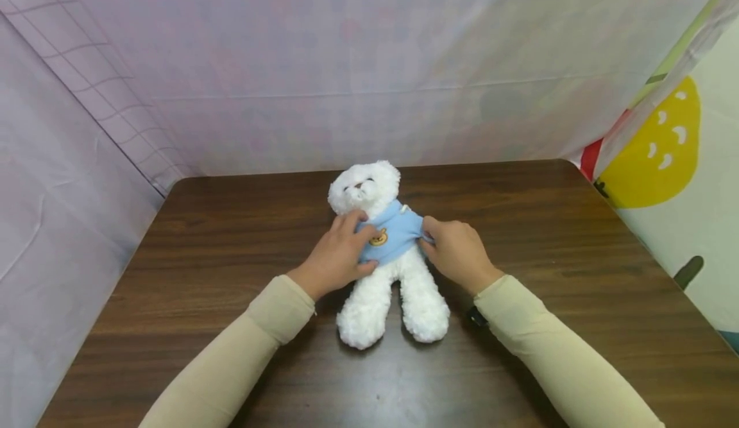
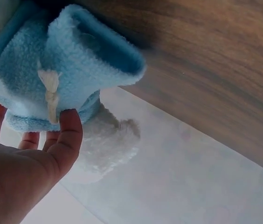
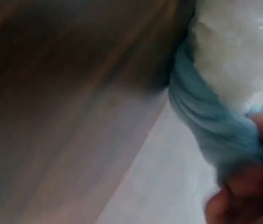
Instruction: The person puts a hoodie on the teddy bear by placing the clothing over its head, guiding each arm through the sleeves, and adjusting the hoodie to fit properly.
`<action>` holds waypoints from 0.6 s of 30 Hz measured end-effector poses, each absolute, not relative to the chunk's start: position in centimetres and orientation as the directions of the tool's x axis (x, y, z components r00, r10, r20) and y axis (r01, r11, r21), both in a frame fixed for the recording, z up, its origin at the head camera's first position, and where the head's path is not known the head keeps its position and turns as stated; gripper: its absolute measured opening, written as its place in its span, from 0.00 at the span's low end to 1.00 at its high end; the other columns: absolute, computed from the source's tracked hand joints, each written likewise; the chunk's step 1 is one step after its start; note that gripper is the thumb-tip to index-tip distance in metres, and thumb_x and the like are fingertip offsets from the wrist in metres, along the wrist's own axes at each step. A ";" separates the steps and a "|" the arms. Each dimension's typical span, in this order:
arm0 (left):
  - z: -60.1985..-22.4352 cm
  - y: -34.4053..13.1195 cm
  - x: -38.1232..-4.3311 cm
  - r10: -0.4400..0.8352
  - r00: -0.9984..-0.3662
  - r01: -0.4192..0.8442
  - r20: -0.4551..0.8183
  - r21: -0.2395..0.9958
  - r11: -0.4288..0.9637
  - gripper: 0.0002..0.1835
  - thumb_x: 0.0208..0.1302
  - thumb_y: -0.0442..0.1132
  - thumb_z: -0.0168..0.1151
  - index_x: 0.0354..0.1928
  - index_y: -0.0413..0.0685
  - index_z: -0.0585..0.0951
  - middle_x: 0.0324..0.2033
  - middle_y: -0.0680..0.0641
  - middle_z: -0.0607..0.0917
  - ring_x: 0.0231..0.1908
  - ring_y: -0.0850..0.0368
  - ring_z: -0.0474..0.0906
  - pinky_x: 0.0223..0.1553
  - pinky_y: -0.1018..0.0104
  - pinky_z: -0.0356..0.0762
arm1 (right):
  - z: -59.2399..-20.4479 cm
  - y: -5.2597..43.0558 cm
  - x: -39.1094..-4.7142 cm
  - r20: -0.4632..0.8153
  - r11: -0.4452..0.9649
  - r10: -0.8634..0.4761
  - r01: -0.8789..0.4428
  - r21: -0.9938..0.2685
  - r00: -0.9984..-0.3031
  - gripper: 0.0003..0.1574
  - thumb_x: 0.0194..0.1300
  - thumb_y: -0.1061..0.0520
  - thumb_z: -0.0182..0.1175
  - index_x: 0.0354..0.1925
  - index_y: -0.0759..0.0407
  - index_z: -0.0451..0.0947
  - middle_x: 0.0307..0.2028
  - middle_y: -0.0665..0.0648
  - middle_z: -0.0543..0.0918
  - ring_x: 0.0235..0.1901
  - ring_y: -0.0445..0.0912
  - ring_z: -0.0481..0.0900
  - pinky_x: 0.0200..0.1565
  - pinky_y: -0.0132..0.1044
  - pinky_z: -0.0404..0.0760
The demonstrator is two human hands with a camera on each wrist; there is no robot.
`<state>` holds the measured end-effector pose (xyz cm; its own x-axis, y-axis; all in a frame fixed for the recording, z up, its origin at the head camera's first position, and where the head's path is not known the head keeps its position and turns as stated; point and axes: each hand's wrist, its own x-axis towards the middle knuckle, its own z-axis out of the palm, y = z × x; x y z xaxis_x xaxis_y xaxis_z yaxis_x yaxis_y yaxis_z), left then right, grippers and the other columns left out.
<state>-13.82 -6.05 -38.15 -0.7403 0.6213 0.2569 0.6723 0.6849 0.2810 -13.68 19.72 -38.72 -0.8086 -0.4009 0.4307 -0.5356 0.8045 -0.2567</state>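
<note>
A white plush teddy bear (image 1: 364, 312) lies on its back, legs toward me, in a light blue shirt (image 1: 395, 239) with a small bear-face print. My left hand (image 1: 331, 251) holds the shirt and torso from the left side, fingers near the collar and print, thumb at the hem. In the left wrist view, fingertips bear on the shirt (image 2: 24, 88) beside a cream drawstring (image 2: 52, 95); a sleeve opening (image 2: 108, 51) gapes there. My right hand (image 1: 458, 251) pinches the other sleeve, its cloth (image 3: 215, 126) stretched in folds in the right wrist view.
Under the bear is a dark brown wooden table (image 1: 231, 235). A pale patterned cloth (image 1: 346, 62) hangs behind it. Another cloth with a yellow printed shape (image 1: 658, 152) is at the right. Something dark (image 1: 477, 317) shows at the right sleeve cuff.
</note>
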 end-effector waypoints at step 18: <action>-38.1 -5.9 -13.8 0.619 -0.747 0.665 0.244 0.293 0.687 0.22 0.62 0.46 0.70 0.55 0.47 0.76 0.62 0.38 0.65 0.56 0.41 0.66 0.44 0.54 0.77 | -38.7 23.2 -14.9 0.274 0.732 -0.366 -0.457 -0.505 -0.890 0.06 0.69 0.62 0.62 0.43 0.57 0.84 0.34 0.52 0.86 0.30 0.43 0.77 0.34 0.41 0.77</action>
<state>-13.79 -5.93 -38.11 -0.7467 0.6190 0.2436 0.6651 0.6871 0.2926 -14.90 23.22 -38.72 -0.8895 -0.3658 0.2738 -0.4566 0.7322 -0.5053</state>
